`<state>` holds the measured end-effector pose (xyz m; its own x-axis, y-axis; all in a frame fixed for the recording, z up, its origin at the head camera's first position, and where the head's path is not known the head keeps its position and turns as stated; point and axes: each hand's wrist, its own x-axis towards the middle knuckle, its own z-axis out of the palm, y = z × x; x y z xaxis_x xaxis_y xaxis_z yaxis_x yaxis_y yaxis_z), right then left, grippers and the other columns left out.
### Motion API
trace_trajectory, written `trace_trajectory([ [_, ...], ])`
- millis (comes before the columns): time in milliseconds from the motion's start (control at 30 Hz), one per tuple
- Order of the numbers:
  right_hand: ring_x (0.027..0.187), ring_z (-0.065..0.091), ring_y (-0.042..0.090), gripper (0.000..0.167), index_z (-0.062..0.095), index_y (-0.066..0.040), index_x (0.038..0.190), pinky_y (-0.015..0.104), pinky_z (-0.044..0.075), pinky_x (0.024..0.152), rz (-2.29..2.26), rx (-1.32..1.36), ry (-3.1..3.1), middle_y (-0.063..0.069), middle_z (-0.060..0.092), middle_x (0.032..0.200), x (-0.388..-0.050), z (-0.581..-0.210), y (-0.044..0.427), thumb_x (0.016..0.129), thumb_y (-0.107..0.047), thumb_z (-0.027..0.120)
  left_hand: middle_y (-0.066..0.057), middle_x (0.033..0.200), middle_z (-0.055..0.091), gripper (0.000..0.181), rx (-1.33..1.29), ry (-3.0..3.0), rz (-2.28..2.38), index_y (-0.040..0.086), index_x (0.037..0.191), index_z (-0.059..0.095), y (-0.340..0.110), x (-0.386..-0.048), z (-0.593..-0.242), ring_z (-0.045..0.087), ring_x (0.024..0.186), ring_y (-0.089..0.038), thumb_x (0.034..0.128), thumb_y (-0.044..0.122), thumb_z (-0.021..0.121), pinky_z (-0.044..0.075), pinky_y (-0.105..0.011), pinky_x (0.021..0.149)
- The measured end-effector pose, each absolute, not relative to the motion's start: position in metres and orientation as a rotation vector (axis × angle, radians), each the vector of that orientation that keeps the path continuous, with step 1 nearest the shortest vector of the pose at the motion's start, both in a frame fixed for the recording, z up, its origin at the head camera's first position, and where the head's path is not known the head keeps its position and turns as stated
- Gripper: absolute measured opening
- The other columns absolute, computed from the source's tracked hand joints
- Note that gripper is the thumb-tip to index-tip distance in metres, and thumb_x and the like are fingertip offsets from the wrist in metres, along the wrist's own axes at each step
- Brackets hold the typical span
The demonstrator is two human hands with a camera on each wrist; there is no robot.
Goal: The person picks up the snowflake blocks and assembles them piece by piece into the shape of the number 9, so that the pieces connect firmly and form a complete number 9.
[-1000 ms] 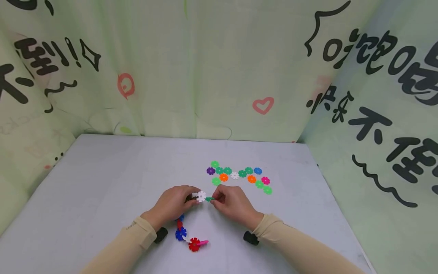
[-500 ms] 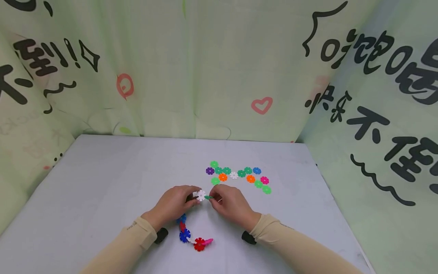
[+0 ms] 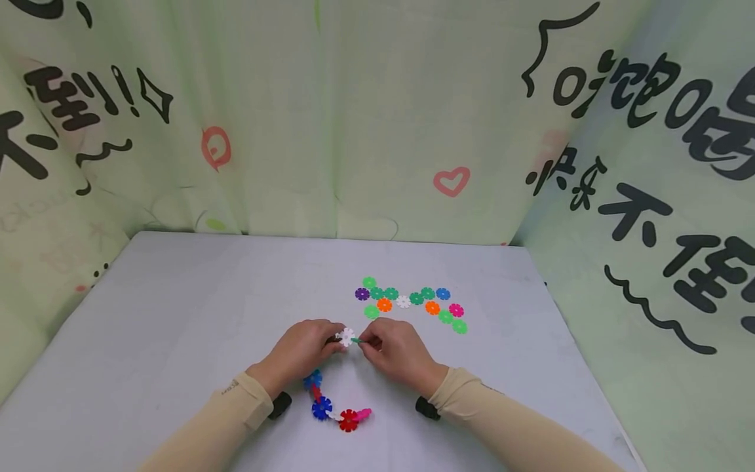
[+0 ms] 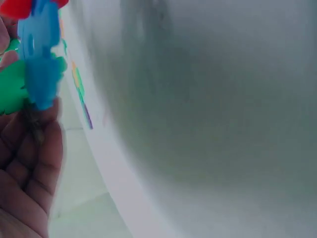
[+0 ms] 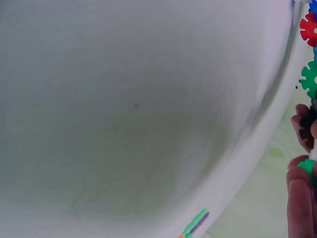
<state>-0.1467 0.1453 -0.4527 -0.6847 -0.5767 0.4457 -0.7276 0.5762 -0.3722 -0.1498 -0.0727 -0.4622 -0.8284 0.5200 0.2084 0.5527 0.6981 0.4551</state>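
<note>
Green disc [image 3: 356, 340], pinched edge-on by the right hand [image 3: 398, 347], is held right of, perhaps touching, the white disc [image 3: 346, 337] on the chain [image 3: 321, 408] gripped by the left hand [image 3: 305, 343].

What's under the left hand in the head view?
Part of the notched-disc chain. A blue disc peeks out below the left hand; the left wrist view shows a green disc the hand hides from the head camera. What the fingers grip is mostly covered.

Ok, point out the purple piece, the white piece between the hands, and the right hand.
Purple piece [image 3: 362, 294], head view: middle of its face.
White piece [image 3: 347, 337], head view: middle of its face.
Right hand [image 3: 400, 349], head view: back of the hand.
</note>
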Motion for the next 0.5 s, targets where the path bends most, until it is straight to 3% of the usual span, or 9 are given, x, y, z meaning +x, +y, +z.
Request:
trace_trajectory([
  [233, 0.072, 0.065, 0.007, 0.015, 0.071, -0.009, 0.088, 0.014, 0.051, 0.068, 0.769, 1.090, -2.567, -0.001, 0.069, 0.083, -0.1491, -0.4564, 0.1418, 0.080, -0.006, 0.084, 0.003, 0.090, 0.068, 0.035, -0.839, -2.901, -0.789, 0.006, 0.117, 0.071, -0.0707, -0.1492, -0.4602, 0.058, 0.077, -0.011, 0.0864, 0.022, 0.080, 0.055, -0.033, 0.079],
  [500, 0.084, 0.067, 0.006, 0.019, 0.071, -0.010, 0.102, 0.020, 0.054, 0.075, 1.006, 0.990, -2.735, -0.002, 0.070, 0.096, -0.1533, -0.4598, 0.1488, 0.085, -0.009, 0.080, 0.001, 0.105, 0.071, 0.044, -0.839, -2.869, -0.822, 0.014, 0.126, 0.069, -0.0704, -0.1515, -0.4618, 0.061, 0.081, -0.011, 0.0855, 0.026, 0.081, 0.054, -0.033, 0.076],
])
